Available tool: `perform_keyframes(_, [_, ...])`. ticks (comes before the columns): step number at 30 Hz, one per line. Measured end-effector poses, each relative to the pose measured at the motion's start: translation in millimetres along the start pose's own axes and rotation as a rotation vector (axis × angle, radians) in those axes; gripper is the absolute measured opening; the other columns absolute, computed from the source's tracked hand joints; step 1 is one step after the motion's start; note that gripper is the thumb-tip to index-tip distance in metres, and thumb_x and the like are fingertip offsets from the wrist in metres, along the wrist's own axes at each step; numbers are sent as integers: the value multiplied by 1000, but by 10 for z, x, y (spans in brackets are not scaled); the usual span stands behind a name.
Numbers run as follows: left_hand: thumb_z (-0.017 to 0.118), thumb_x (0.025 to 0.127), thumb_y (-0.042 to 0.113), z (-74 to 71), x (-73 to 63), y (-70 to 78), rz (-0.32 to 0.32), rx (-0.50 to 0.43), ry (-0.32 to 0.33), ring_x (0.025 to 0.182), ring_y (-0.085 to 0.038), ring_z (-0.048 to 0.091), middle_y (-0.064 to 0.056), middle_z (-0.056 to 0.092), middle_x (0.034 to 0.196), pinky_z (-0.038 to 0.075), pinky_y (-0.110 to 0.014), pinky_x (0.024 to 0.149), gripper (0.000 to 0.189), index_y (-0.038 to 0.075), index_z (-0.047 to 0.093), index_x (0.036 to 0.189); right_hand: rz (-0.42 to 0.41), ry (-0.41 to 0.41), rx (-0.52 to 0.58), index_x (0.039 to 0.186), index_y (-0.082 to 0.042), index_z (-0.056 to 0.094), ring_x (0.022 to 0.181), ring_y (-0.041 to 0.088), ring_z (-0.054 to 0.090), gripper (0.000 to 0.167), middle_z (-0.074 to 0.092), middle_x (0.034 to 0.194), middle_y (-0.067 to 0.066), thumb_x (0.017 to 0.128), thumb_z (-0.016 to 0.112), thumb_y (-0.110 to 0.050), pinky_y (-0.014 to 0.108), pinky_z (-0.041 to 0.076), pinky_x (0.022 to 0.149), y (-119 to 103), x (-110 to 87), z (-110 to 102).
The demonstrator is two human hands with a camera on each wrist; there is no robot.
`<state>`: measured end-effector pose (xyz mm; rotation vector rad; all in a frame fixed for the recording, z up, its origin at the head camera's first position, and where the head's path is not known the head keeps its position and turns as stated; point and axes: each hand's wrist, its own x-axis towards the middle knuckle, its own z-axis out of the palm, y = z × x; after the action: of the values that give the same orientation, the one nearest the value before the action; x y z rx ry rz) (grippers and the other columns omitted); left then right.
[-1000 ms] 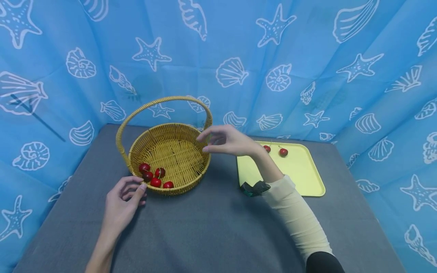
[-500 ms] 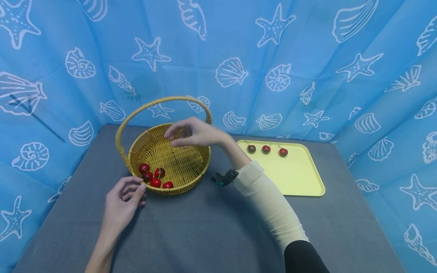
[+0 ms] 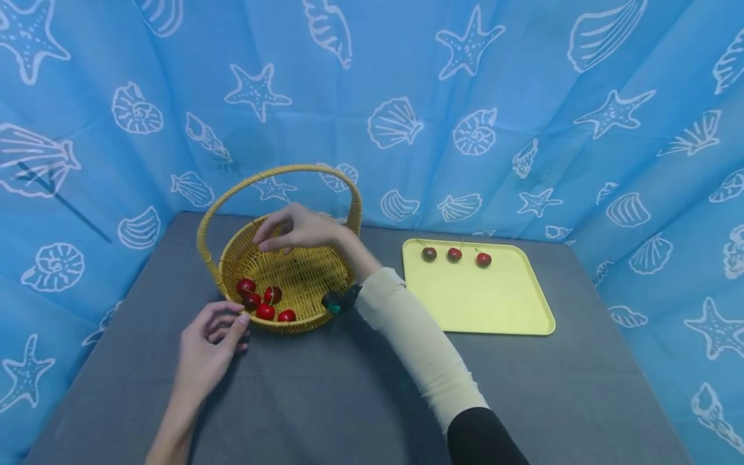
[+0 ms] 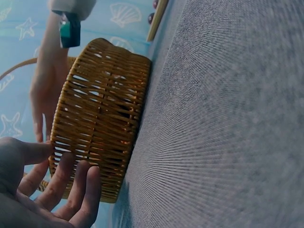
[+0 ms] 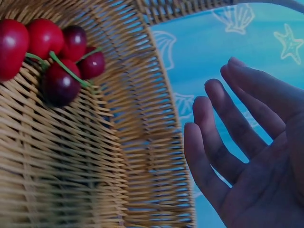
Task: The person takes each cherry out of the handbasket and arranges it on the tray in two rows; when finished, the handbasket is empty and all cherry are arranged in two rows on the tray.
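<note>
Right hand [image 3: 298, 227] is held over the round wicker basket [image 3: 310, 278], toward its twelve o'clock side, with the fingertips pointed to nine o'clock; its fingers are loosely curved and spread apart. Near seven o'clock inside the basket, five red cherries [image 3: 265, 311] are clustered by the wall, some darker than others, and green stems [image 5: 69, 71] are seen among them. At about eight o'clock the basket rim is pinched by the left hand [image 3: 212, 342], its thumb and forefinger brought close together; in the left wrist view the other fingers are seen beside the outer wall. Over the basket a handle [image 3: 285, 169] is arched from roughly nine o'clock to two o'clock. At three o'clock from the basket, a yellow rectangular tray [image 3: 482, 300] is set on the grey tablecloth [image 3: 325, 400]. Three more cherries [image 3: 454, 255] are spaced along its far edge, from ten o'clock to twelve. On the right arm a cream sleeve [image 3: 413, 339] and a black sleeve [image 3: 479, 439] are worn, and a dark device [image 3: 341, 300] is seen at the wrist. Behind, a blue curtain [image 3: 325, 135] is hung, printed with white starfish and shells.
</note>
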<state>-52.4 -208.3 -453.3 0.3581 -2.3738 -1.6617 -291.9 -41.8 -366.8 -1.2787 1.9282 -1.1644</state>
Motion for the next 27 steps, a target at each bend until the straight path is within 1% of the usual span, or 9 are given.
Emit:
perform_keyframes(2, [70, 108, 21, 3, 1, -7, 8, -6, 0, 81, -14, 79, -18, 78, 103, 70, -28, 69, 28, 4, 63, 129, 17, -9, 4, 127, -3, 77, 104, 24, 78, 25, 77, 130, 18, 105, 73, -14, 46, 69, 87, 56, 31, 46])
perform_keyframes(4, [70, 108, 21, 3, 0, -12, 15, -3, -1, 82, -14, 79, -17, 78, 103, 70, -27, 69, 27, 4, 63, 129, 28, -22, 5, 128, -1, 76, 109, 30, 77, 26, 78, 128, 16, 106, 72, -14, 49, 68, 91, 107, 55, 90])
perform_keyframes(7, [70, 108, 20, 2, 1, -16, 24, -2, -4, 82, -14, 79, -16, 78, 103, 70, -27, 69, 27, 4, 63, 129, 44, -58, -7, 131, 1, 74, 117, 34, 74, 29, 78, 127, 15, 106, 71, -13, 47, 67, 97, 194, 81, 148])
perform_keyframes(9, [69, 108, 20, -3, 1, -13, 26, -1, -8, 82, -14, 79, -14, 78, 103, 70, -27, 70, 27, 4, 63, 129, 64, -94, -17, 133, 2, 73, 120, 33, 73, 32, 78, 128, 16, 105, 71, -14, 41, 66, 100, 249, 87, 187])
perform_keyframes(12, [69, 108, 21, -11, 3, -5, 25, 1, -13, 83, -12, 79, -13, 78, 104, 70, -26, 70, 27, 5, 63, 129, 130, -159, -14, 136, -1, 71, 121, 23, 72, 35, 76, 133, 14, 105, 72, -15, 32, 65, 101, 325, 81, 237])
perform_keyframes(16, [69, 109, 22, -12, 3, 3, 23, 6, -15, 83, -12, 78, -15, 78, 106, 70, -25, 70, 27, 5, 63, 130, 249, -221, 50, 140, -6, 71, 116, 17, 73, 38, 75, 136, 13, 103, 75, -15, 35, 67, 99, 417, 51, 284])
perform_keyframes(19, [69, 109, 22, -7, 0, 1, 17, 9, -10, 83, -13, 79, -18, 78, 107, 70, -26, 70, 27, 5, 63, 129, 304, -248, 98, 141, -8, 71, 112, 19, 75, 40, 74, 137, 12, 102, 77, -13, 40, 68, 97, 483, 33, 308])
perform_keyframes(22, [69, 109, 23, -3, -3, -1, 10, 17, -4, 84, -14, 79, -20, 77, 108, 70, -25, 70, 28, 4, 63, 130, 309, -277, 94, 141, -10, 71, 114, 19, 74, 41, 73, 138, 10, 100, 79, -11, 39, 68, 97, 533, 33, 330])
perform_keyframes(27, [68, 109, 24, -4, 2, 6, 1, 26, 0, 84, -15, 79, -23, 77, 110, 69, -25, 69, 29, 5, 63, 131, 279, -328, 39, 140, -13, 73, 127, 15, 69, 44, 72, 142, 5, 97, 82, -10, 30, 67, 98, 563, 53, 359])
